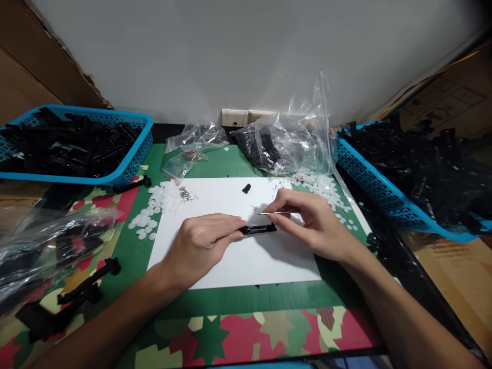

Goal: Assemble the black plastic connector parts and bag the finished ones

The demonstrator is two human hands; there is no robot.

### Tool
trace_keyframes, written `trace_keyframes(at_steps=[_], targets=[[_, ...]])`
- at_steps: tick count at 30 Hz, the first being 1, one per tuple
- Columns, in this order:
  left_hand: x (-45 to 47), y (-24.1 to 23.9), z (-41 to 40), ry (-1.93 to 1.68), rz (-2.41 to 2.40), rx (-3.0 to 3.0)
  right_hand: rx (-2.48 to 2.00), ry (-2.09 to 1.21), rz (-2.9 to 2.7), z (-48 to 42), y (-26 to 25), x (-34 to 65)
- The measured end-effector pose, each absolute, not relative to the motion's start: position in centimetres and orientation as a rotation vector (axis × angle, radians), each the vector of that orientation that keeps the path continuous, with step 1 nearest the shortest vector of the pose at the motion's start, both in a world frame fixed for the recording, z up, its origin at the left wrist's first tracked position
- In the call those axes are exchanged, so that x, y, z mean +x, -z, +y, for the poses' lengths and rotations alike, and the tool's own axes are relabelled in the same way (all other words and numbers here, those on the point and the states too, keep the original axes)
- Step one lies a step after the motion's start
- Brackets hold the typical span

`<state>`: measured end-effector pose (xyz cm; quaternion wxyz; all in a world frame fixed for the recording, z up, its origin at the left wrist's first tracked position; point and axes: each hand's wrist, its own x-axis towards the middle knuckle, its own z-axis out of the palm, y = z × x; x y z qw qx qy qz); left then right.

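Observation:
My left hand [209,241] is closed on one end of a narrow black plastic part [261,229], which it holds low over a white sheet [230,266]. Between the thumb and fingers of my right hand [307,220] is a thin metal tool like tweezers [282,212], its tip pointing left above the black part. Whether the tip grips anything is too small to tell. A small black piece [246,188] lies on the sheet beyond my hands. Small metal pieces like springs [186,194] are heaped at the sheet's far left.
Blue baskets of black parts stand at the left [128,166] and right [384,189]. Plastic bags [284,143] lie along the wall. White discs [144,223] flank the sheet. Several black parts [88,282] and a clear bag [46,251] rest at the near left.

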<state>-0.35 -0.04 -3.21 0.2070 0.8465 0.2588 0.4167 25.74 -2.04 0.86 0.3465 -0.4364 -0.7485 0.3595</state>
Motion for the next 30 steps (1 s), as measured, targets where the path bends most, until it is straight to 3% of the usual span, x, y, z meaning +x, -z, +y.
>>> trace_keyframes(at_steps=[11, 17, 30], targets=[[-0.6, 3.6, -0.1, -1.025, 0.756, 2.449, -1.156, -0.888, -1.802, -2.7, -0.8, 23.3], [-0.4, 3.3, -0.1, -1.059, 0.71, 2.54, -1.172, -1.041, -1.493, -2.8, -0.1, 21.9], [-0.3, 3.3, -0.3, -1.094, 0.674, 2.6, -1.247, -0.846, -1.72, -2.9, 0.1, 21.1]])
